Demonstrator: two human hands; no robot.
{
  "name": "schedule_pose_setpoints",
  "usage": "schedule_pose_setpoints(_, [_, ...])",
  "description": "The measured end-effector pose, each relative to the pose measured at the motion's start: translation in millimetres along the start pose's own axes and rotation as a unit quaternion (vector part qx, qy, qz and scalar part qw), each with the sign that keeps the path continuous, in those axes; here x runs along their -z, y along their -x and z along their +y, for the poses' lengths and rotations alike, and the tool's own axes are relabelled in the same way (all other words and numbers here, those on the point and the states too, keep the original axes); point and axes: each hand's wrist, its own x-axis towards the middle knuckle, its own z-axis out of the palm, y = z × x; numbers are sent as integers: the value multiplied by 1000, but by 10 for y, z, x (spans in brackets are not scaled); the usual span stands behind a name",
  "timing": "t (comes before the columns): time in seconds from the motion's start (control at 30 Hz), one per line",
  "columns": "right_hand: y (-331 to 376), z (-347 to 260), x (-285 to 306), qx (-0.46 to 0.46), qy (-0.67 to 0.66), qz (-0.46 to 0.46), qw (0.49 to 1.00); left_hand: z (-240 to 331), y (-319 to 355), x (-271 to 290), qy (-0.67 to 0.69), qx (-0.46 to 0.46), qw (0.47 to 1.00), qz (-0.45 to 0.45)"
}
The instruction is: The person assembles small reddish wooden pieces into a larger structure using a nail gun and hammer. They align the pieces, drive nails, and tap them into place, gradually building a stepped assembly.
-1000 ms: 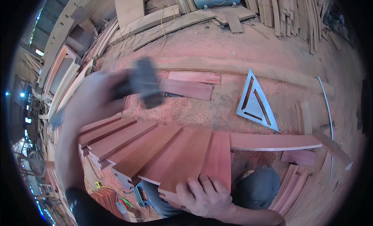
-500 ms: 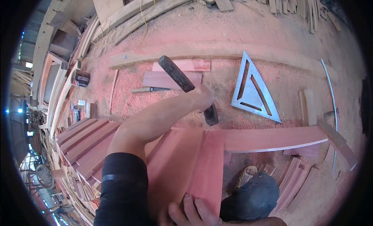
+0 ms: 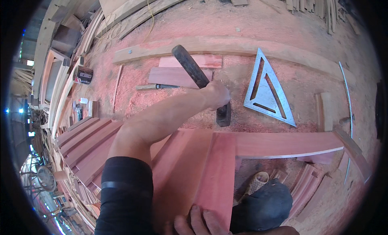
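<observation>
My left hand [image 3: 218, 95] is wrapped around the middle of a dark, thick-barred mallet [image 3: 190, 65]. The mallet slants from upper left to lower right, its blocky end [image 3: 223, 115] showing below my fist. My bare left forearm and black sleeve reach across reddish wooden boards [image 3: 182, 166]. At the lower edge, the fingers of my right hand [image 3: 199, 222] rest apart on the reddish board [image 3: 216, 170], near its seam with the neighbouring board; the palm is partly cut off. A crosswise reddish board [image 3: 283, 143] runs off to the right from these boards.
A metal triangular square [image 3: 270, 93] lies on the sawdust-covered floor. Beyond my left forearm are a chisel-like tool [image 3: 155, 87], loose planks [image 3: 171, 76] and a long beam [image 3: 226, 45]. My knee [image 3: 264, 204] is below the crosswise board. Timber [image 3: 315, 7] is stacked at the back right.
The mallet has turned a little steeper in my left hand. The whole view has shifted slightly. My right hand stays on the board.
</observation>
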Motion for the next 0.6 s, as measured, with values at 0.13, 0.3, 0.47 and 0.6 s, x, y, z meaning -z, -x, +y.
schedule_pose_setpoints(0.13, [-27,-2,-1,-8,2,7,1000,-21,12,-43,15,-67,998,4])
schedule_pose_setpoints(0.3, [-43,21,-27,-4,17,34,999,-72,56,-47,12,-77,996,41])
schedule_pose_setpoints(0.47, [-10,40,-18,14,29,26,999,-116,114,-81,47,-108,992,39])
schedule_pose_setpoints(0.6, [-18,-7,-61,-11,15,41,999,-155,154,-131,46,-126,989,55])
